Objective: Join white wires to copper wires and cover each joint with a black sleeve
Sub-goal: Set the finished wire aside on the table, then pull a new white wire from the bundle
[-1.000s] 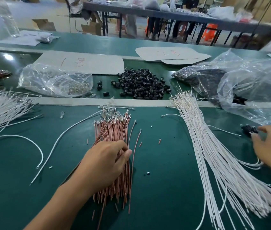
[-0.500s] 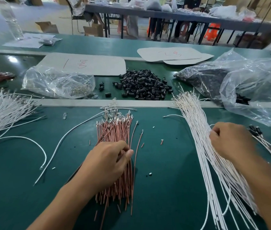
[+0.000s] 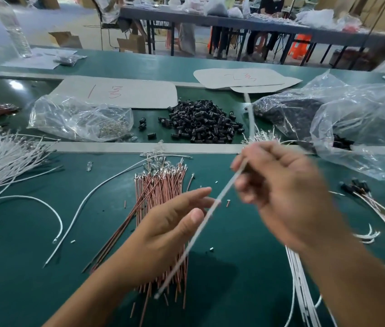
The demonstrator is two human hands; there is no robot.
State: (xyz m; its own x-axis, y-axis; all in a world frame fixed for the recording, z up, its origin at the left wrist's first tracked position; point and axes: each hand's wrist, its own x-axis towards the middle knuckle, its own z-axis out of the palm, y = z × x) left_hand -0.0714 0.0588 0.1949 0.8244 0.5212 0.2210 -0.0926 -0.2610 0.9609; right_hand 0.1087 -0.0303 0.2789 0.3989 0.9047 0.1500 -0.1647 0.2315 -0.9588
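Observation:
My right hand pinches one white wire, which runs blurred and slanted from above the hand down to the lower left. Just left of that wire hovers my left hand, fingers relaxed and empty, above the bundle of copper wires lying on the green table. A pile of black sleeves sits beyond the table's pale strip. Most of the white wire bundle is hidden under my right arm.
A clear bag of small metal parts lies at the back left, and a large plastic bag at the right. More white wires fan out at the left edge. Finished sleeved wires lie at the right.
My right hand came from the right side to the white bundle, took one white wire and lifted it toward the centre. My left hand rose off the copper bundle and opened.

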